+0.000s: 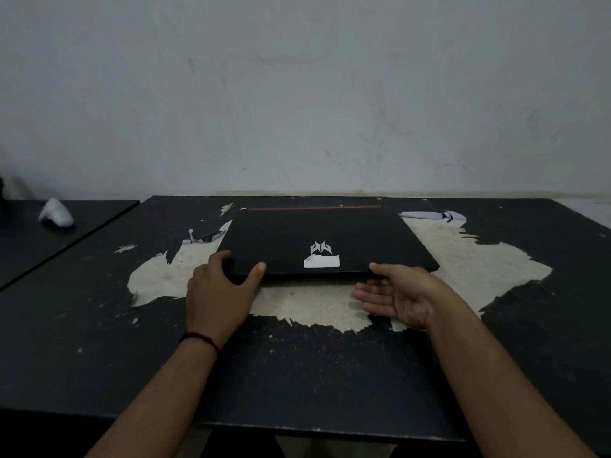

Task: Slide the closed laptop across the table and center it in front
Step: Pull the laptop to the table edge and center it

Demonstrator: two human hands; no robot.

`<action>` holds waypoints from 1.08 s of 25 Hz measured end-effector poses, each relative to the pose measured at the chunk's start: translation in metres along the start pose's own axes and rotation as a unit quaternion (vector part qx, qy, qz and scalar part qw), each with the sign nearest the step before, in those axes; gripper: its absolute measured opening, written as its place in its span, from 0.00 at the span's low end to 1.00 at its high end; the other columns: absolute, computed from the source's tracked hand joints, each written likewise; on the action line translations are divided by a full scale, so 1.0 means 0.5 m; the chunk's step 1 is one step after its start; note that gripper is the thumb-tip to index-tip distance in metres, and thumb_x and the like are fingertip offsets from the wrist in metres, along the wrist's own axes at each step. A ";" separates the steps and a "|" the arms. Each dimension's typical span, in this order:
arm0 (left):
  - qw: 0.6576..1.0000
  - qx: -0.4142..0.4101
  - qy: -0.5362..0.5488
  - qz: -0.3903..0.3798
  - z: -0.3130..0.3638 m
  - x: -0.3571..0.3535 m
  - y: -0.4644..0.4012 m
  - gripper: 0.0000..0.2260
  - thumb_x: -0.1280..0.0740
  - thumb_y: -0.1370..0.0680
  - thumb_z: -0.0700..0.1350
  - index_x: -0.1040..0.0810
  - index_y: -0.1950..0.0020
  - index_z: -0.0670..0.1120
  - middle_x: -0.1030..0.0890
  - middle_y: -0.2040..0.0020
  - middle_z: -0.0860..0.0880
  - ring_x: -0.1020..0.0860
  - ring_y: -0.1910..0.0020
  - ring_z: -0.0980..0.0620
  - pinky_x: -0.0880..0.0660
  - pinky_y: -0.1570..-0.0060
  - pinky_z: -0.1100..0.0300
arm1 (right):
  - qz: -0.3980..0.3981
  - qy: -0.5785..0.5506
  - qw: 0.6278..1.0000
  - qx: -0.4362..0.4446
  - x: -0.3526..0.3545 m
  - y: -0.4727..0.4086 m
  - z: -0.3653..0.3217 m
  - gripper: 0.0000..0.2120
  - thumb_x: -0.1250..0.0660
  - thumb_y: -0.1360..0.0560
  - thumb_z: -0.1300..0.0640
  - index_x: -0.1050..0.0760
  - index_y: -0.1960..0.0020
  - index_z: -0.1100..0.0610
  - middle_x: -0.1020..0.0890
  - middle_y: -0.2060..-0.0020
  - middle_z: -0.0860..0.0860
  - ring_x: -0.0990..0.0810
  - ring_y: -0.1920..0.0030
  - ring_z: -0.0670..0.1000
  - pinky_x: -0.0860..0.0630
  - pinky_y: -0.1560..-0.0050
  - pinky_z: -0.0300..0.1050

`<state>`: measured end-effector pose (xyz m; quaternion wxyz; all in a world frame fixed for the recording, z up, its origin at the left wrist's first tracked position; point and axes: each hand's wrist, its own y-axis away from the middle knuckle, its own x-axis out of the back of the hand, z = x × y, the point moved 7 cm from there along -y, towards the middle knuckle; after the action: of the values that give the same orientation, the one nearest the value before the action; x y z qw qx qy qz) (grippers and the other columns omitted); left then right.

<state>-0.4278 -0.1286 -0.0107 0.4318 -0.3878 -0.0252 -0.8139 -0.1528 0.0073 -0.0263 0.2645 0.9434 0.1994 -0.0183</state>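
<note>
- Nearest the head camera, the left hand (220,292) at 7 o'clock of the laptop (325,242) grips its near-left corner, thumb on the lid, fingers curled round the edge.
- The right hand (395,294) at 5 o'clock lies spread, palm up, thumb touching the near edge.
- The closed laptop sits mid-table (99,342), roughly centred, toward 12 o'clock.
- It looks stiff, fairly heavy and smooth-lidded; holding both near corners should suit sliding.
</note>
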 end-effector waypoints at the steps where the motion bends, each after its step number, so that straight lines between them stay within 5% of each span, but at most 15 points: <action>1: 1.000 -0.001 -0.002 0.002 -0.002 0.000 0.000 0.35 0.35 0.30 0.71 0.30 0.30 0.53 0.24 0.36 0.46 0.27 0.36 0.45 0.28 0.39 0.48 | 0.003 -0.002 1.000 0.005 0.000 -0.002 0.002 0.13 0.36 0.18 0.57 0.25 0.45 0.68 0.14 0.63 0.62 0.13 0.70 0.56 0.19 0.76 0.47; 10: 1.000 -0.025 -0.012 0.010 -0.005 0.002 -0.005 0.37 0.35 0.29 0.71 0.30 0.27 0.49 0.24 0.34 0.44 0.27 0.34 0.44 0.28 0.38 0.48 | 0.025 0.013 0.999 0.016 -0.001 0.001 0.002 0.12 0.38 0.17 0.58 0.26 0.45 0.68 0.15 0.59 0.63 0.14 0.71 0.56 0.20 0.76 0.48; 15: 0.999 -0.037 -0.031 0.008 -0.005 0.004 -0.008 0.37 0.35 0.28 0.70 0.30 0.26 0.47 0.23 0.34 0.43 0.28 0.33 0.44 0.28 0.37 0.47 | 0.041 0.033 0.998 0.023 -0.009 0.004 0.002 0.13 0.41 0.16 0.58 0.26 0.54 0.64 0.14 0.67 0.61 0.14 0.72 0.55 0.21 0.78 0.47; 18: 0.999 -0.042 -0.020 0.011 -0.005 0.005 -0.007 0.37 0.34 0.28 0.69 0.30 0.26 0.47 0.23 0.34 0.43 0.28 0.33 0.43 0.28 0.36 0.46 | 0.046 0.040 0.998 0.024 -0.015 0.018 0.003 0.13 0.40 0.16 0.58 0.24 0.51 0.67 0.15 0.61 0.62 0.14 0.72 0.55 0.20 0.77 0.46; 21: 0.999 -0.040 -0.023 0.004 -0.012 0.003 -0.010 0.38 0.36 0.28 0.70 0.30 0.26 0.47 0.24 0.33 0.42 0.28 0.32 0.42 0.28 0.35 0.45 | 0.086 0.112 0.987 0.074 -0.006 0.037 -0.001 0.12 0.35 0.19 0.55 0.21 0.52 0.65 0.14 0.67 0.58 0.14 0.71 0.53 0.20 0.75 0.44; 24: 0.999 -0.031 -0.033 0.013 -0.013 0.001 -0.013 0.38 0.39 0.26 0.70 0.32 0.26 0.45 0.25 0.32 0.41 0.29 0.32 0.39 0.31 0.34 0.43 | 0.277 0.265 0.885 0.265 0.044 0.072 -0.067 0.09 0.32 0.23 0.52 0.19 0.60 0.55 0.14 0.66 0.49 0.16 0.67 0.49 0.20 0.69 0.45; 26: 0.999 -0.018 -0.026 0.034 -0.015 0.001 -0.014 0.34 0.38 0.24 0.66 0.30 0.28 0.43 0.23 0.34 0.40 0.27 0.35 0.36 0.30 0.37 0.44 | 0.382 0.345 0.799 0.312 0.068 0.095 -0.094 0.10 0.32 0.25 0.46 0.20 0.49 0.51 0.15 0.51 0.48 0.19 0.53 0.50 0.24 0.59 0.45; 27: 0.999 -0.010 -0.022 0.039 -0.014 0.001 -0.016 0.31 0.37 0.24 0.64 0.29 0.30 0.43 0.22 0.36 0.40 0.26 0.36 0.36 0.29 0.39 0.44 | 0.395 0.371 0.787 0.294 0.080 0.083 -0.093 0.19 0.32 0.25 0.43 0.23 0.39 0.51 0.18 0.43 0.50 0.22 0.44 0.53 0.25 0.50 0.48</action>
<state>-0.4380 -0.1265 -0.0132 0.4592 -0.4108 -0.0117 -0.7876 -0.1030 0.0130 0.0285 -0.1356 0.9061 -0.1234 0.3814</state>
